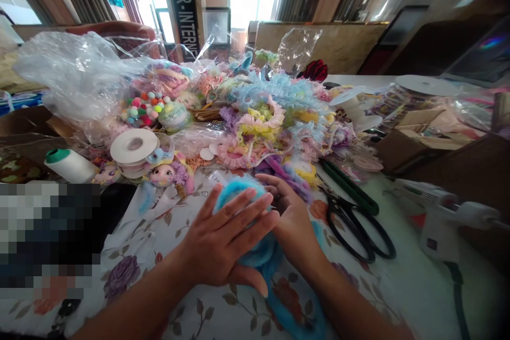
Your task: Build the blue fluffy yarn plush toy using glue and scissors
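Observation:
A bundle of fluffy blue wool (pixel 244 187) is between my hands, above the floral tablecloth. My left hand (pixel 217 241) lies flat over its near side, fingers stretched out and spread, thumb pointing right. Behind it, on the right, my right hand (pixel 297 218) curls round the bundle with bent fingers, partly hidden. A loose blue strand (pixel 279 311) trails from the bundle down toward the front edge. Right of my right hand lie black-handled scissors (pixel 353 223) beside a dark green bar-like tool (pixel 353 191).
Frilly pastel trims (pixel 274 93) pile up at the back. To the left stand a thread cone (pixel 71 164), a ribbon spool (pixel 134 146) and a doll-faced ornament (pixel 163 174). A glue gun (pixel 436 223) and a cardboard box (pixel 418 138) are at right.

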Tool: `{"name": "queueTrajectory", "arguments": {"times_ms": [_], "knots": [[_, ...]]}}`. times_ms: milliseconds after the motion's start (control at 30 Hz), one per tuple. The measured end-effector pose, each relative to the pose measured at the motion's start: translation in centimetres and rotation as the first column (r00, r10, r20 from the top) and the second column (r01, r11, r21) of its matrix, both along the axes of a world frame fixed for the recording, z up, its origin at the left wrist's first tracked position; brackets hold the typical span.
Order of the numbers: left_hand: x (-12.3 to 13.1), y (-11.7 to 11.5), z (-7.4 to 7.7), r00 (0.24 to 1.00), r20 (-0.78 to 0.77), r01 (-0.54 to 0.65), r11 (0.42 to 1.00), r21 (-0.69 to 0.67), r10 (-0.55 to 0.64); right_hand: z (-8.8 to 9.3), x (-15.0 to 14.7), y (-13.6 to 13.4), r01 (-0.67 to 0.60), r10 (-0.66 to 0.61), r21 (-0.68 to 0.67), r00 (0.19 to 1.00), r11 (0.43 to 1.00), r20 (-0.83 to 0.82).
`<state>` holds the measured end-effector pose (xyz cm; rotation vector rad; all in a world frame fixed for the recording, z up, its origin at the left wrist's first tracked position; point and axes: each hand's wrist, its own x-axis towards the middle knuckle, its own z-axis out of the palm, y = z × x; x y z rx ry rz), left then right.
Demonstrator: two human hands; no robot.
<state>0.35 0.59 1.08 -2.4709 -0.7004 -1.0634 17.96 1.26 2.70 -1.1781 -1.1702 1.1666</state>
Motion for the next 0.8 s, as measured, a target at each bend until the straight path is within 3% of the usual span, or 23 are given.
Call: {"name": "queueTrajectory", "arguments": {"times_ms": [67,233,333,400,433,533,600,667,800], "knots": [[0.0,0.2,-0.1,0.999,-0.032,-0.011,0.999,-0.031,0.010,0.1,-0.1,-0.1,-0.035,0.035,0.001,0.999,0.999,0.013],[-1.0,0.9,-0.2,0.959,0.121,-0.238,0.961,-0.138,0.254,0.5,-0.1,-0.2,-0.030,0.031,-0.015,0.999,0.999,0.033],[-0.7,0.5,-0.2,0.969,0.193,-0.160,0.987,0.020,0.153,0.4,0.0,-0.3,-0.018,0.012,0.053,0.994,0.998,0.105],[-0.2,0.2,-0.2,0.997,0.076,-0.019,0.992,0.122,0.010,0.3,0.0,-0.6,-0.039,0.027,0.103,0.993,0.994,0.116],[-0.1,0.1,-0.1,1.000,0.010,0.005,0.995,0.099,-0.006,0.3,0.1,-0.7,-0.045,0.031,0.123,0.993,0.991,0.116],[-0.7,0.5,0.1,0.987,0.114,-0.115,0.993,0.006,0.114,0.3,0.1,-1.1,-0.033,-0.004,0.197,0.983,0.980,0.186],[-1.4,0.8,0.4,0.941,0.269,-0.195,0.979,-0.058,0.203,0.2,0.1,-1.2,-0.038,-0.057,0.302,0.953,0.953,0.299],[-2.0,0.9,0.7,0.895,0.392,-0.219,0.975,-0.024,0.211,0.0,0.1,-1.3,-0.066,-0.142,0.429,0.889,0.901,0.435],[-1.5,0.4,1.1,0.905,0.391,-0.188,0.982,0.014,0.168,-0.8,0.2,-1.2,-0.149,-0.344,0.607,0.708,0.781,0.617]]}}
